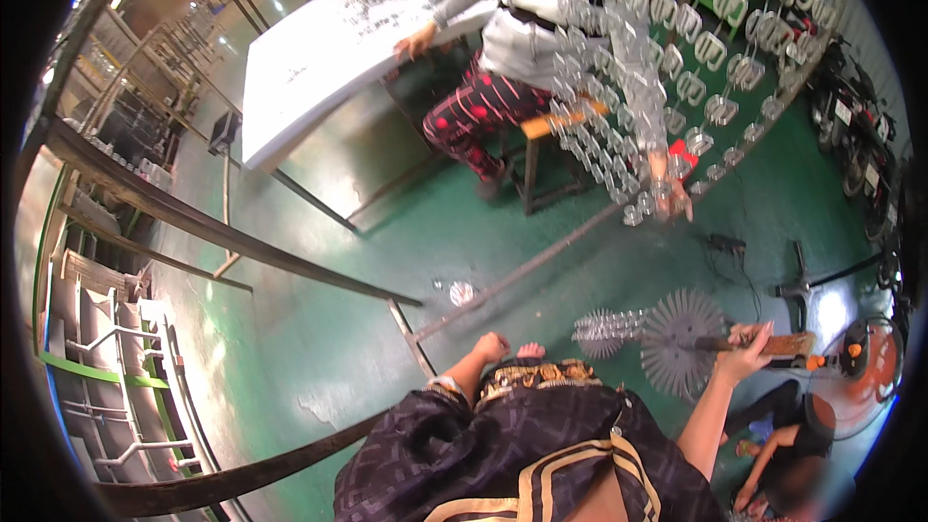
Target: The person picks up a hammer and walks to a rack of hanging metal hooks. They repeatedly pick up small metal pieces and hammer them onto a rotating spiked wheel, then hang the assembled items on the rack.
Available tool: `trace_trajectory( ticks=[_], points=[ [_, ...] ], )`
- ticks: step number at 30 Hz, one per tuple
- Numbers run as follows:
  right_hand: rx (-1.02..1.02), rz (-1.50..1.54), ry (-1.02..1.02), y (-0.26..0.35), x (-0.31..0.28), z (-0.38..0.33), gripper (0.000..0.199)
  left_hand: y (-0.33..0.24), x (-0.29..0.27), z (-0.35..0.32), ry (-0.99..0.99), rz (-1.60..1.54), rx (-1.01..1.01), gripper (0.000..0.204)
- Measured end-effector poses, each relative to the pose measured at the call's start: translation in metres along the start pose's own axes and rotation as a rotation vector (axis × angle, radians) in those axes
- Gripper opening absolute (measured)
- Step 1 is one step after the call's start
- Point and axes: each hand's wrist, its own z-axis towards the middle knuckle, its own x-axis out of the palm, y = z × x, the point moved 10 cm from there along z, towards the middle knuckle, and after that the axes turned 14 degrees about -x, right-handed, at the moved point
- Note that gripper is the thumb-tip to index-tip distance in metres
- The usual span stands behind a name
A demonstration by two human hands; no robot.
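Apparently, the left hand (493, 346) is held loosely curled beside the bare toes (530, 351); whether anything is held cannot be told. Rightward, shiny pieces (633, 324) are seen between a small slotted disc (599, 336) and a large slotted disc (677, 329). The latter's dark rod (713, 343) seems wrapped by the partly closed right hand (744, 356). If tilted, pieces could be shed; if swung rightward, the orange fan (878, 367) could be struck.
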Motion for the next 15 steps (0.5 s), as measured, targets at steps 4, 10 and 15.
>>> trace_trajectory(
  ticks=[4,10,15],
  points=[
    [0.029,0.019,0.035,-0.012,-0.002,-0.005,0.030,0.025,0.007,-0.002,0.140,-0.036,-0.141,0.024],
    [0.002,-0.027,0.002,-0.014,0.002,-0.010,0.033,0.038,-0.016,-0.011,0.143,-0.055,-0.204,0.024],
    [-0.001,-0.041,0.013,-0.016,0.002,-0.012,0.033,0.041,-0.021,-0.002,0.158,-0.125,-0.229,0.023]
  ],
)
